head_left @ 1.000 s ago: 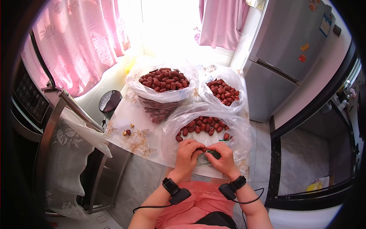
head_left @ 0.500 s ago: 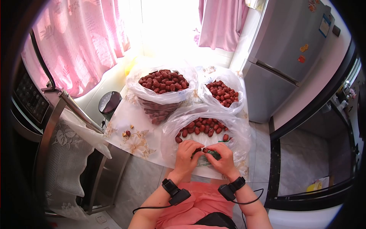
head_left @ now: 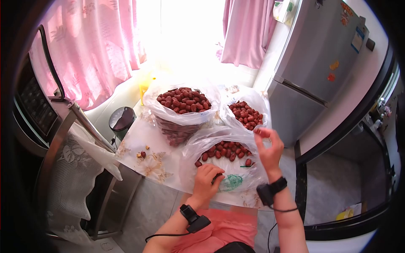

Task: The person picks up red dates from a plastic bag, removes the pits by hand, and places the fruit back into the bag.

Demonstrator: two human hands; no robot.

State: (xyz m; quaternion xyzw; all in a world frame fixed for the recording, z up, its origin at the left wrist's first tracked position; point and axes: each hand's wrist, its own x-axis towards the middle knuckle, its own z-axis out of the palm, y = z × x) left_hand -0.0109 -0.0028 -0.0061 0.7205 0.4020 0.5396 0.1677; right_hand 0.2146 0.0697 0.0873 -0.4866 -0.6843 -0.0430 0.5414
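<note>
My left hand (head_left: 205, 184) is over the near edge of the front plastic bag (head_left: 190, 168), its fingers closed around a small dark thing, seemingly a date. My right hand (head_left: 270, 151) is raised at the right side of that bag, a red date (head_left: 257, 131) pinched at its fingertips, close to the right-hand bag of dates (head_left: 246, 114). Inside the front bag lie several loose red dates (head_left: 228, 150), and a green print shows on its plastic. Behind my left hand stands a large, full bag of dates (head_left: 184, 100).
A flowered cloth covers the table (head_left: 135, 135), with a few date pieces (head_left: 142, 154) at its left. A dark-lidded bin (head_left: 122, 120) stands beyond the left edge. The grey refrigerator (head_left: 312, 63) is at the right, an oven (head_left: 38, 105) at the far left.
My right hand has parted from my left and moved up and right, carrying a date toward the right-hand bag. My left hand has stayed nearly in place. The view has tilted slightly.
</note>
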